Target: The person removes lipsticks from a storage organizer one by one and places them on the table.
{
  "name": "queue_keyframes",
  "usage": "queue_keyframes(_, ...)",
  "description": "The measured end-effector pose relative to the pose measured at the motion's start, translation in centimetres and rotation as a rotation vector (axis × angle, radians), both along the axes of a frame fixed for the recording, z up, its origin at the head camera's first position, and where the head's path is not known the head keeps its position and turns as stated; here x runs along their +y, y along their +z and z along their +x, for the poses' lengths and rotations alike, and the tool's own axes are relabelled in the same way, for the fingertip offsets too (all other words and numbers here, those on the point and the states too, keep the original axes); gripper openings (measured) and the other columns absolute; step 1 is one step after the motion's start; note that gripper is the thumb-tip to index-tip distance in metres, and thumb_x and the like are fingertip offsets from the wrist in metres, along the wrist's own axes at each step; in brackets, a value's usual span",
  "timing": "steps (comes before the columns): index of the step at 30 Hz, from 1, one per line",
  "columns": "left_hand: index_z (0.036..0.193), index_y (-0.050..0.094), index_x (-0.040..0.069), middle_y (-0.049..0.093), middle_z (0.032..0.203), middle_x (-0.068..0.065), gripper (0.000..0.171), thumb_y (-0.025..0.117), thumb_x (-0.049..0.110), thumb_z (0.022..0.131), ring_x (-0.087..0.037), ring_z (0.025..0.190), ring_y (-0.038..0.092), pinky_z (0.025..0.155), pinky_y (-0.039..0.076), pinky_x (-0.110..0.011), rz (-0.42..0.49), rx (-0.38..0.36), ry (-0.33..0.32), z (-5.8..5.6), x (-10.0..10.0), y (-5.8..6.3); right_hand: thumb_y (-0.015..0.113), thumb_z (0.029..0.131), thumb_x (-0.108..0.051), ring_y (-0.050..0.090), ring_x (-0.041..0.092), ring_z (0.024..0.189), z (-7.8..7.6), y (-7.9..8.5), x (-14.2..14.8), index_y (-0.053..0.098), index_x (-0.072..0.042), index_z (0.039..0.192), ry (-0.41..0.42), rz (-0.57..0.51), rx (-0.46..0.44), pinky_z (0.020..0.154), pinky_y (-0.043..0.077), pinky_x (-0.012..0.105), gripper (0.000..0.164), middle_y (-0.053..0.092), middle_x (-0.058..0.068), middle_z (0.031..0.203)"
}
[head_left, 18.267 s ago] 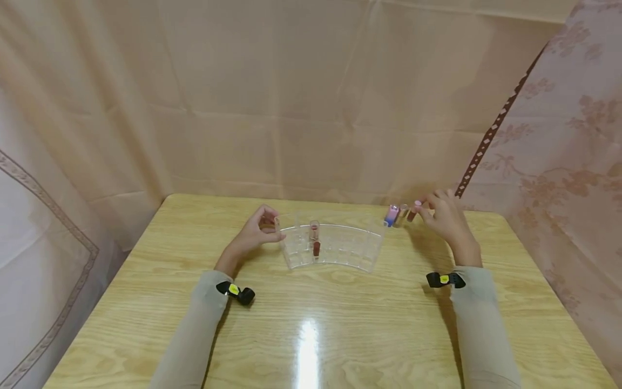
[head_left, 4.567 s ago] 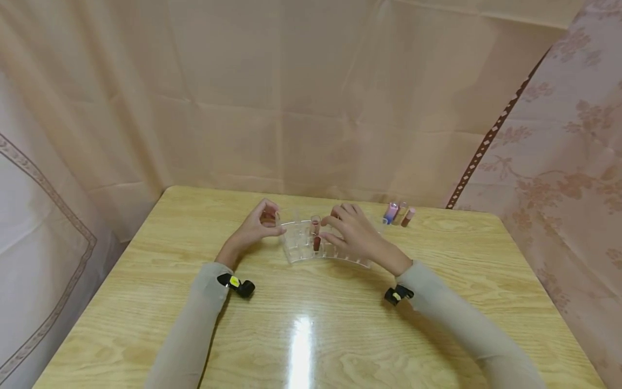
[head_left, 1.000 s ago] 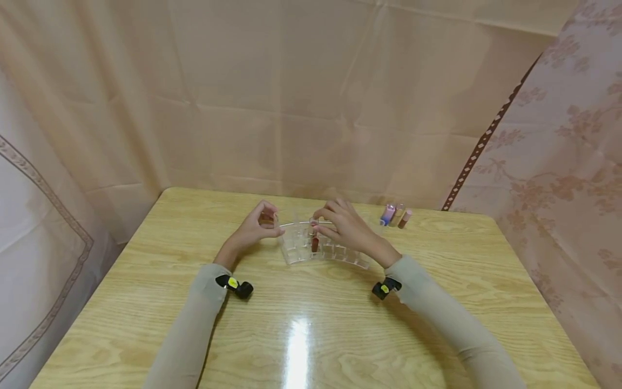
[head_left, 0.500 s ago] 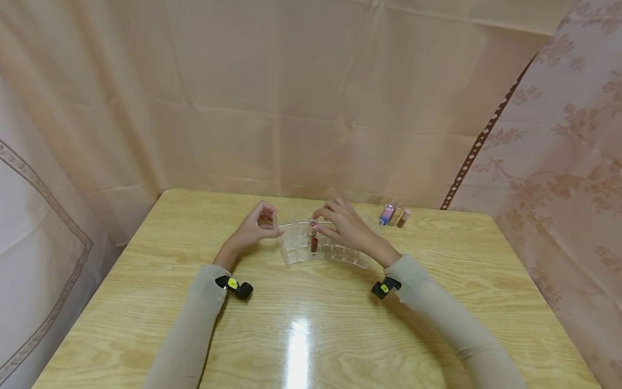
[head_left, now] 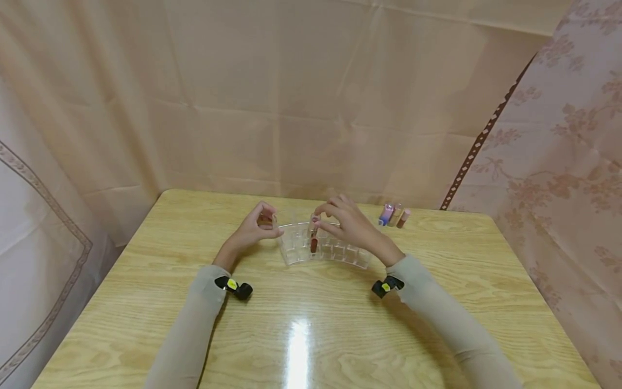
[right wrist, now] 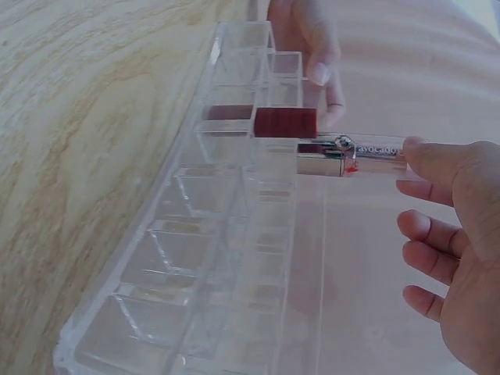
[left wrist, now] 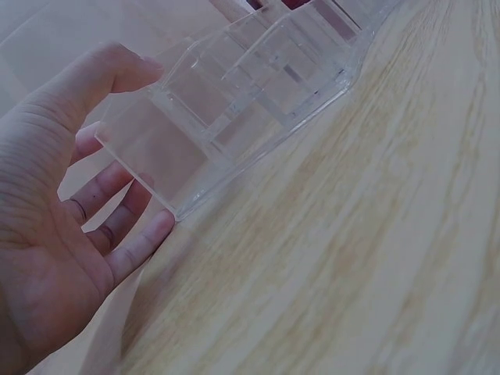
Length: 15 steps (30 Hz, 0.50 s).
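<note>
Where the right hand (right wrist: 478, 234) pinches, the tube (right wrist: 363, 158) is clear

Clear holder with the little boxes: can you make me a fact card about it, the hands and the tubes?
Holder: clear, with compartments, on a wooden table
Left hand: holds the holder's left end
Right hand: pinches the top of a clear-capped tube
Word on that tube: "avocado"
In the holder: dark red tube
On the table, right of the holder: purple-blue tube, clear-topped tube, pink-capped tube
</note>
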<state>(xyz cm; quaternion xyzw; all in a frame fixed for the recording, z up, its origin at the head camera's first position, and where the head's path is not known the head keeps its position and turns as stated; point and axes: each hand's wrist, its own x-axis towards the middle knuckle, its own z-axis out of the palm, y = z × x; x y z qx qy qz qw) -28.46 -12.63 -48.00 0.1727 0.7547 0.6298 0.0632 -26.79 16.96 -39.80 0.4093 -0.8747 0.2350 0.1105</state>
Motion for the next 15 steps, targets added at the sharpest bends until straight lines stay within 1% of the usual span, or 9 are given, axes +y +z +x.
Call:
queue_keyframes(6,0.126,0.045,-0.004,0.05,0.119,-0.022,0.056,0.079,-0.003,0.082,-0.027,0.103,0.055,0.088,0.05,-0.024,-0.003,-0.004,-0.003,0.0,-0.11,0.06,0.07,0.098,-0.025,0.051,0.024,0.1,-0.13,0.34,0.2,0.071,-0.011,0.113,0.011,-0.023,0.031,0.087,0.043,0.041,0.021,0.063,0.01,0.108)
queue_keyframes(13,0.127,0.045,-0.005,0.051,0.118,-0.022,0.055,0.079,-0.003,0.083,-0.027,0.104,0.055,0.093,0.049,-0.029,-0.018,0.005,0.003,0.11,-0.08,0.09,0.071,0.097,-0.025,0.052,0.026,0.104,0.14,0.43,0.71,0.071,-0.011,0.114,0.0,-0.041,0.041,0.09,0.043,0.044,0.022,0.065,0.009,0.111)
queue_keyframes(15,0.127,0.045,-0.005,0.051,0.118,-0.022,0.056,0.079,-0.003,0.083,-0.027,0.104,0.055,0.093,0.049,-0.028,-0.015,0.002,0.001,0.11,-0.09,0.07,0.071,0.096,-0.024,0.052,0.025,0.103,0.21,0.5,1.0,0.071,-0.01,0.114,-0.009,-0.046,0.029,0.089,0.044,0.044,0.023,0.066,0.01,0.109)
